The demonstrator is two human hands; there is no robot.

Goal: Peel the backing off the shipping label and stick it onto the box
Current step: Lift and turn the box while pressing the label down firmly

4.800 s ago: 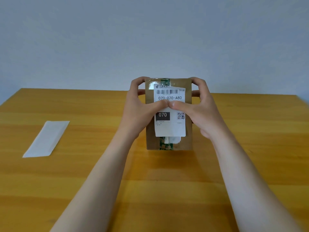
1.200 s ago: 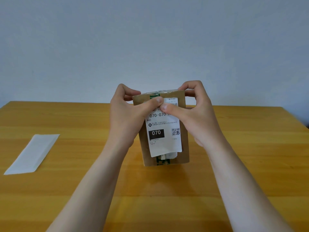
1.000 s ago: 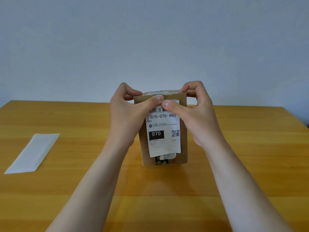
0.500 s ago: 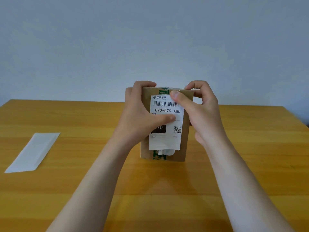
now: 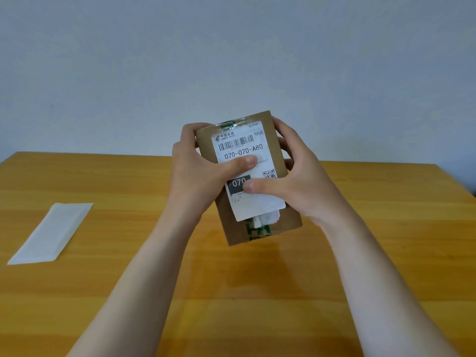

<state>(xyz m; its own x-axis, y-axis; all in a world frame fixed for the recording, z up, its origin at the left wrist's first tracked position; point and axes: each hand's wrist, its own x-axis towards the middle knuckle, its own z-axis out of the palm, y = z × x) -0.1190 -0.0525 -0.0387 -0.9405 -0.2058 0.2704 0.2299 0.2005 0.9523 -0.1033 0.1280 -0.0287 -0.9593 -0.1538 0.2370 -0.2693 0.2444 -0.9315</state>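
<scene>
Since half a second ago the box (image 5: pixel 288 220) has tipped, its top leaning toward my left, and my right thumb (image 5: pixel 253 187) has dropped from the top edge of the label (image 5: pixel 242 148) onto the dark "070" block. My left thumb (image 5: pixel 244 161) is flat across the label just under the printed number.

Both hands have the box between them. The left hand (image 5: pixel 195 173) curls round its left edge and the right hand (image 5: pixel 301 181) round its right edge, fingers behind and thumbs in front. I cannot tell whether its lower corner touches the table (image 5: pixel 257 292) or hangs just above it. The label sits on the front face over the strip of green tape (image 5: pixel 257 230), and the peeled backing (image 5: pixel 51 233) lies well apart on the table to my left.

I judge the sticking done and the smoothing in hand. To finish well, I'd:
- stroke each thumb from the middle outward
- press the bottom edge hardest, where it bridges a white lump over the tape and looks likeliest to lift
- keep the fingers behind as a firm counter-pressure
</scene>
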